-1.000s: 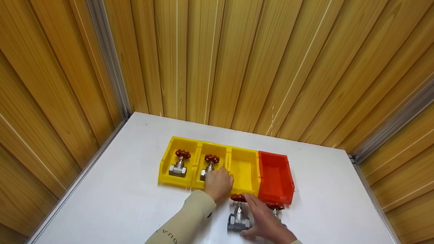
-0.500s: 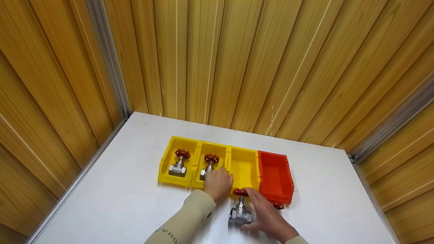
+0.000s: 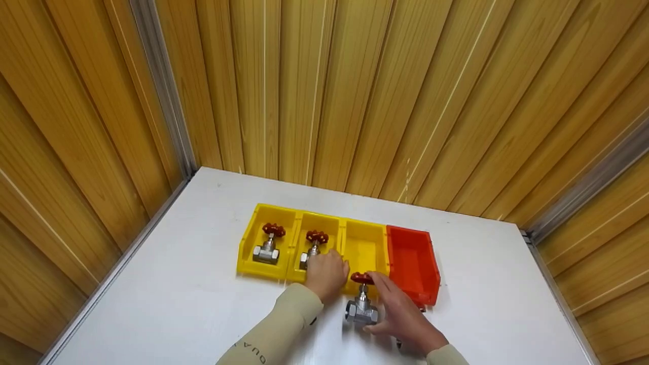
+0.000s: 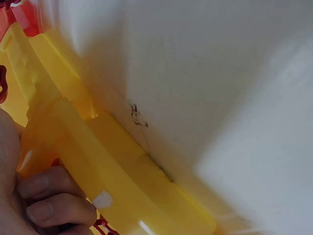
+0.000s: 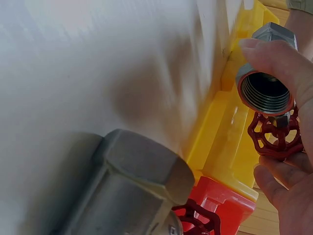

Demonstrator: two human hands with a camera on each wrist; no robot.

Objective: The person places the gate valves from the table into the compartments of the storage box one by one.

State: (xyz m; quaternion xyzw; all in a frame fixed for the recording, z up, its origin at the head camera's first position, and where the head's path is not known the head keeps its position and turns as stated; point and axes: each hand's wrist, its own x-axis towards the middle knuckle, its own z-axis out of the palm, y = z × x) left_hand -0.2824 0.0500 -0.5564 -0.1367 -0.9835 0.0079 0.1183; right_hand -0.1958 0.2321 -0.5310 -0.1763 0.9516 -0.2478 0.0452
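My left hand (image 3: pixel 326 275) grips the wall between the second and third yellow bins; its curled fingers (image 4: pixel 61 209) show against the yellow plastic (image 4: pixel 105 169) in the left wrist view. My right hand (image 3: pixel 404 315) holds a metal gate valve (image 3: pixel 362 311), its red handwheel (image 3: pixel 362 278) up under the fingertips and the thumb on the body. This valve hangs at the front edge of the third yellow bin (image 3: pixel 363 248). The right wrist view looks into its threaded end (image 5: pixel 265 92). A second loose valve (image 5: pixel 132 188) is on the table, mostly hidden by my right hand in the head view.
Two more valves sit in the left yellow bin (image 3: pixel 247 253) and the second yellow bin (image 3: pixel 319 219), one in each. A red bin (image 3: pixel 411 258) adjoins the row's right end. White tabletop (image 3: pixel 167 294) surrounds the bins, with wood-look walls (image 3: pixel 324 91) behind and at the sides.
My right hand has moved the valve forward and slightly right, from the tabletop to the third yellow bin's front edge. The left hand stays where it was.
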